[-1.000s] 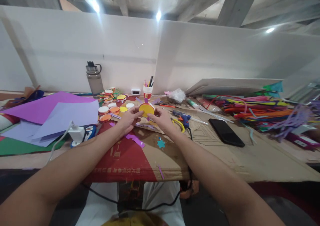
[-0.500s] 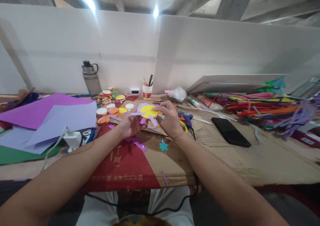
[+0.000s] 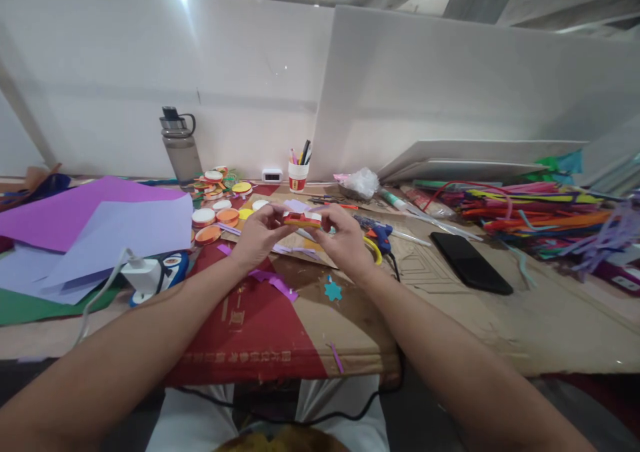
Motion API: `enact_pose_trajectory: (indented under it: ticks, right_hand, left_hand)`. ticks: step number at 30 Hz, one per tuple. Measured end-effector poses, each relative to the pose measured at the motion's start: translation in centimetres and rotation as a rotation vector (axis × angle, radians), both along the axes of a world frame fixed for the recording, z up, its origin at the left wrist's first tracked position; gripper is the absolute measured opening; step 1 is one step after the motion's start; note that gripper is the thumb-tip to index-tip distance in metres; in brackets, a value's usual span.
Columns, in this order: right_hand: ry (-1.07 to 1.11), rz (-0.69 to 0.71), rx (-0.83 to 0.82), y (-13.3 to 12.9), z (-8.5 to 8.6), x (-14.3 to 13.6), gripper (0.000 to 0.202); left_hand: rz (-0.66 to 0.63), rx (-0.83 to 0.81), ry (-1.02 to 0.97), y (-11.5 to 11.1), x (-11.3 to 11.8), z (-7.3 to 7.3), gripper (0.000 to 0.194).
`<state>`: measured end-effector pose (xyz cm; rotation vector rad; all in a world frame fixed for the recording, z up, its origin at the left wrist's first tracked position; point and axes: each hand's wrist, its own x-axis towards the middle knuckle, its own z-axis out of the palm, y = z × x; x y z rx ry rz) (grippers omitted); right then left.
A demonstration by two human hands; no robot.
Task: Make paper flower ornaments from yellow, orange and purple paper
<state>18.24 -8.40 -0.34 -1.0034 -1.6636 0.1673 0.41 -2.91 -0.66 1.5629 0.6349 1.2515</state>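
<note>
A small round piece [image 3: 302,220], seen nearly edge-on with a red and white side and a yellow-orange lower rim, is held up between both hands. My left hand [image 3: 259,235] pinches its left end, and my right hand [image 3: 345,239] grips its right end. Pale purple paper shows just behind it. Below the hands, a teal star-like cutout [image 3: 333,290] and a torn purple paper scrap [image 3: 277,283] lie on the cardboard [image 3: 250,339]. White, orange and yellow discs [image 3: 227,216] are grouped to the left of my left hand.
Purple sheets [image 3: 125,239], a white plug [image 3: 143,275] and a bottle [image 3: 181,149] stand or lie left. A pen cup [image 3: 299,175] is at the back. Rightward are a blue glue gun [image 3: 380,234], a black phone [image 3: 470,262] and colourful pipe cleaners [image 3: 545,212].
The round piece has been tipped from showing its yellow face to nearly edge-on. My left hand has moved up and right to grip its side. The view has shifted slightly.
</note>
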Motion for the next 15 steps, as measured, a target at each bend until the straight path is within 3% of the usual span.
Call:
enact_pose_trajectory:
  ticks: [4,7,10,13,15]
  right_hand:
    - [0.01,0.048,-0.203,0.3,0.1,0.2,0.032]
    - [-0.113,-0.024,-0.26,0.7,0.1,0.7,0.018]
    - [-0.214,-0.205,-0.212,1.1,0.3,2.1,0.013]
    - [-0.289,-0.48,-0.179,1.1,0.9,4.8,0.021]
    - [-0.394,-0.714,-0.245,0.8,1.4,6.8,0.027]
  left_hand:
    - [0.083,-0.08,-0.163,1.2,0.2,-0.3,0.03]
    - [0.115,-0.194,-0.327,1.9,0.3,-0.5,0.033]
    - [0.085,-0.294,-0.383,2.0,0.3,-0.7,0.034]
    - [0.03,-0.324,-0.373,1.8,0.4,-0.9,0.032]
    - [0.006,-0.345,-0.382,1.7,0.4,-1.0,0.032]
